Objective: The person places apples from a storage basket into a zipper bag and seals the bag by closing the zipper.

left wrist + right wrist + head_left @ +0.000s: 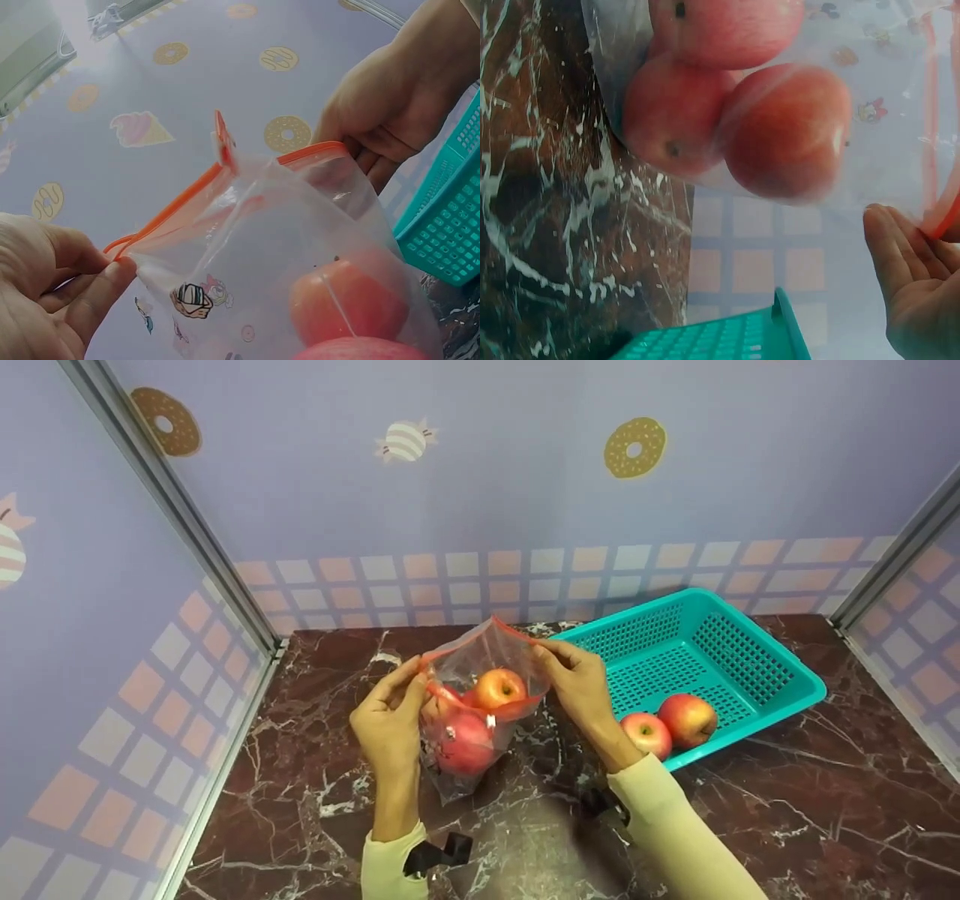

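Both left hand and right hand pinch the bag beside the basket in the head view. In the left wrist view, spread its orange edge gently; in the right wrist view, hold tight, since its apples look heavy.

A dark red-brown marble bench, crossed by jagged white veins, has a polished sheen near its front. A turquoise perforated plastic basket sits directly on it toward the right; whether the transparent zip bag touches it is unclear.
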Available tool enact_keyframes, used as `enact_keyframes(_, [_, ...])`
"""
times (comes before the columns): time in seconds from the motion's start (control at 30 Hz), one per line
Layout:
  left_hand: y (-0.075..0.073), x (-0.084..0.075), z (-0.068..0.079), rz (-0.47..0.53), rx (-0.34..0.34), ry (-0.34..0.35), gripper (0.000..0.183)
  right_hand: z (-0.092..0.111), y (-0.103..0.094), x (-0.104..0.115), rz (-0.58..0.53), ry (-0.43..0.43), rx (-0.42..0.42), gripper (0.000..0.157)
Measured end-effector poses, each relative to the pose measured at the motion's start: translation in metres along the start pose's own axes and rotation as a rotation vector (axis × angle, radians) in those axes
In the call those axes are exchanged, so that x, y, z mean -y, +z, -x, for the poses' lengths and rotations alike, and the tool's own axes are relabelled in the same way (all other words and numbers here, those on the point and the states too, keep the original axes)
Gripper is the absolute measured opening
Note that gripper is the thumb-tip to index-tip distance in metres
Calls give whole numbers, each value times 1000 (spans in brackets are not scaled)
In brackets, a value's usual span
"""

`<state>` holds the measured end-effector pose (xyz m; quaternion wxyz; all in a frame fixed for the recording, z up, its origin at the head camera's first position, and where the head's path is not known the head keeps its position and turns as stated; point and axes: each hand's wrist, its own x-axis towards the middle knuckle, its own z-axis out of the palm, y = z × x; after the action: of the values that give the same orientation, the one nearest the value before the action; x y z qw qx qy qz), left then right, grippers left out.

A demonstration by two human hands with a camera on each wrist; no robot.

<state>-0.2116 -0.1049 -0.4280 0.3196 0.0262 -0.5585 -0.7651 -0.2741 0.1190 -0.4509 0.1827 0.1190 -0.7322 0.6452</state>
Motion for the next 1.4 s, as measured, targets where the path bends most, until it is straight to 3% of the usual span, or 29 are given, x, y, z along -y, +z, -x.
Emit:
enact_keyframes(0.33, [-1, -1, -2, 55, -36, -30, 22, 8, -17, 2, 61, 55, 82, 26])
enact_keyframes(0.57, [-2, -1, -2, 30, -15, 29, 21, 12, -33, -3, 23, 41, 109, 26])
enact_keyframes(0.9, [2, -2, 0, 28, -11, 40, 20, 22, -77, -21, 59, 35, 90, 27])
enact_keyframes(1.1, [4, -1, 3, 13, 4, 15, 21, 30, -110, -34, 160, 31, 128, 29])
enact_keyframes(1.3, [4, -1, 4, 5, 21, 2, 20, 37, -141, -36, 404, 38, 180, 33])
enact_keyframes(1.4, [3, -1, 5, -2, 27, -3, 20, 39, -151, -36, 451, 51, 217, 35])
